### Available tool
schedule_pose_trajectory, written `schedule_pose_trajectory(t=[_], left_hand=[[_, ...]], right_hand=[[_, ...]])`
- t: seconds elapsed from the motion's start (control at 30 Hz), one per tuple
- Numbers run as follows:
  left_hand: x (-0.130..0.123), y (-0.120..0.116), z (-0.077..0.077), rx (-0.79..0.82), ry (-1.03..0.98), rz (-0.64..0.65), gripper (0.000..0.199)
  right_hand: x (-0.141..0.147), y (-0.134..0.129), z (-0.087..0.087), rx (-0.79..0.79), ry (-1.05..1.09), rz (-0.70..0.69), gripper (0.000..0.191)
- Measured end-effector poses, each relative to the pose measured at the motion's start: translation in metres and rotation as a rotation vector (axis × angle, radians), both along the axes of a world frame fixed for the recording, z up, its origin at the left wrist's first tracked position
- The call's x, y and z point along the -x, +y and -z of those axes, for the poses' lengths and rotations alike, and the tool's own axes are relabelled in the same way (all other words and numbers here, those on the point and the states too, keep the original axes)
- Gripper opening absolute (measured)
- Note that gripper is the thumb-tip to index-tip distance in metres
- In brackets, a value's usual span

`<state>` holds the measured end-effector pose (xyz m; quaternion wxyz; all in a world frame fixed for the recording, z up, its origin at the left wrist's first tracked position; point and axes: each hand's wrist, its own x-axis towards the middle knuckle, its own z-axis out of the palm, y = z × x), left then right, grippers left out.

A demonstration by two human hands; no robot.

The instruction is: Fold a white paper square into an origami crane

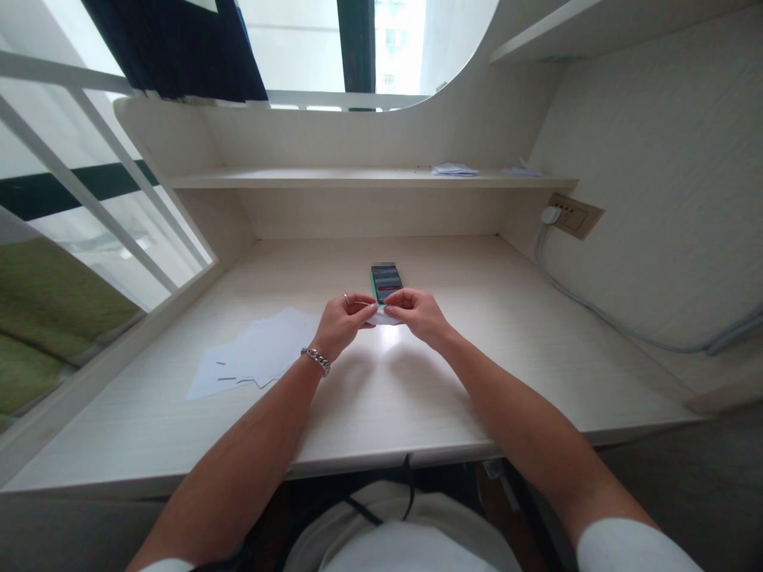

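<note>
Both my hands meet over the middle of the white desk, pinching a small piece of white paper [385, 317] between them. My left hand [346, 319], with a ring and a chain bracelet, is closed on the paper's left side. On its right side, my right hand [416, 312] is closed with thumb and finger together. Just beyond the fingertips a phone [387, 280] with a lit screen and a green edge lies on the desk. How the paper is folded is too small to tell.
White sheets [256, 349] with dark lines lie left of my left forearm. A shelf [334, 182] at the back bears folded papers [454, 169]. On the right wall, a plug and grey cable [590, 308] hang from a socket [575, 215].
</note>
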<state>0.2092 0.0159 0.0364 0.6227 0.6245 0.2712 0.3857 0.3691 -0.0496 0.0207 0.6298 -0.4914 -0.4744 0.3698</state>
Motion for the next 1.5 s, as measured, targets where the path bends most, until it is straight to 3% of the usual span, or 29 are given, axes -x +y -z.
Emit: schedule_pose_trajectory(t=[0.47, 0.7, 0.97, 1.23, 1.5], left_hand=[[-0.0028, 0.0005, 0.0074, -0.245, 0.028, -0.019, 0.028], [-0.0022, 0.0014, 0.0070, -0.207, 0.025, -0.024, 0.030], [0.0012, 0.0051, 0.0091, -0.264, 0.119, 0.034, 0.022], [0.0001, 0.0043, 0.0032, -0.152, 0.090, 0.045, 0.021], [0.0013, 0.0045, 0.0100, -0.311, 0.160, 0.069, 0.023]], right_hand=[[0.0055, -0.0026, -0.0003, -0.043, -0.098, -0.006, 0.022], [0.0049, -0.0026, -0.0034, -0.010, -0.038, -0.031, 0.029], [0.0020, -0.0051, -0.0019, -0.012, -0.199, -0.040, 0.025], [-0.0036, -0.0013, 0.0004, -0.023, -0.203, -0.020, 0.022], [0.0008, -0.0069, -0.0022, -0.003, -0.331, -0.007, 0.020]])
